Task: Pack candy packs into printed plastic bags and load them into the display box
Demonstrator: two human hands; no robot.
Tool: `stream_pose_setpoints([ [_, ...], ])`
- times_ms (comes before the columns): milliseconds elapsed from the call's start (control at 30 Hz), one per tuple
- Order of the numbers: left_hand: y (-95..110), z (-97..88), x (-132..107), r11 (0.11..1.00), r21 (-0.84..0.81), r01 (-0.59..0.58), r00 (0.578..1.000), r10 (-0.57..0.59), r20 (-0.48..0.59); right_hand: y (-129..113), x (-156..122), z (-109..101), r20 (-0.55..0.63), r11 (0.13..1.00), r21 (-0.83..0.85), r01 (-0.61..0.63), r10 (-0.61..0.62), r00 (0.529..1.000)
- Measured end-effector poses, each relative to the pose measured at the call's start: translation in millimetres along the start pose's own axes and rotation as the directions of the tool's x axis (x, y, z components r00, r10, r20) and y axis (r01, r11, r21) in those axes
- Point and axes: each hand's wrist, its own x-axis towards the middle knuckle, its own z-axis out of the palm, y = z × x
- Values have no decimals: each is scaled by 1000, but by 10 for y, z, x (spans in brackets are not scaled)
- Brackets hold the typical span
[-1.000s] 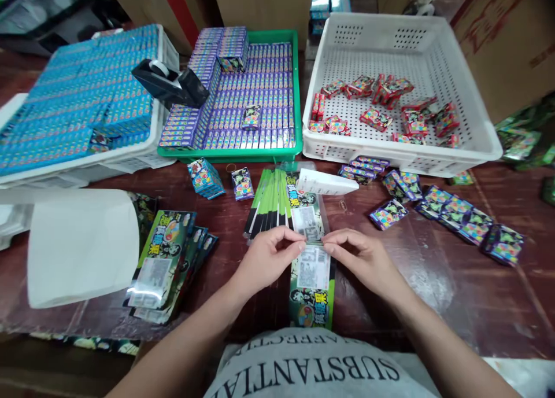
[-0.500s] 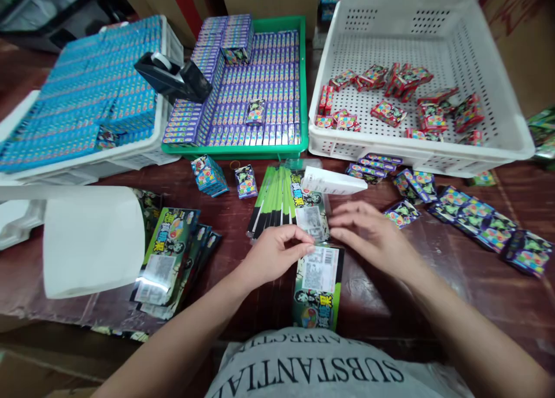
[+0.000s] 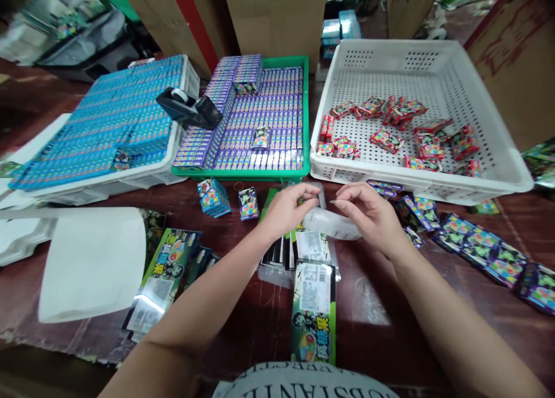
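White strip (image 3: 333, 224) lies curled between my two hands at the worktable. Well left of my grip are a white sheet (image 3: 93, 265) and printed packets (image 3: 171, 259); nearer stand a blue box stack (image 3: 214, 198) and a small purple box (image 3: 248, 204). My left hand (image 3: 289, 210) draws thumb and forefinger close, beside the strip's left end. Nearer me than my fingertips, a green packet (image 3: 314, 317) lies label up. My right hand (image 3: 368, 216) nearly joins its tips above the strip; whether either hand pinches anything, I cannot tell. Beyond it sits a white crate (image 3: 416, 181); farther right, purple boxes (image 3: 479, 247).
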Motion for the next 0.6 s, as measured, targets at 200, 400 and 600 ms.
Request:
stream_pose_setpoints([
  [200, 52, -4, -113, 996, -83, 23, 994, -32, -109, 82, -150, 42, 195, 927, -373, -35, 115, 974],
  [400, -9, -104, -301, 971, 213, -110, 979, 69, 191, 145, -318, 107, 247, 944, -321, -79, 164, 955],
  [600, -21, 22, -308, 965, 247, -92, 988, 58, 144, 122, -499, 56, 205, 954, -206, -220, 262, 943],
])
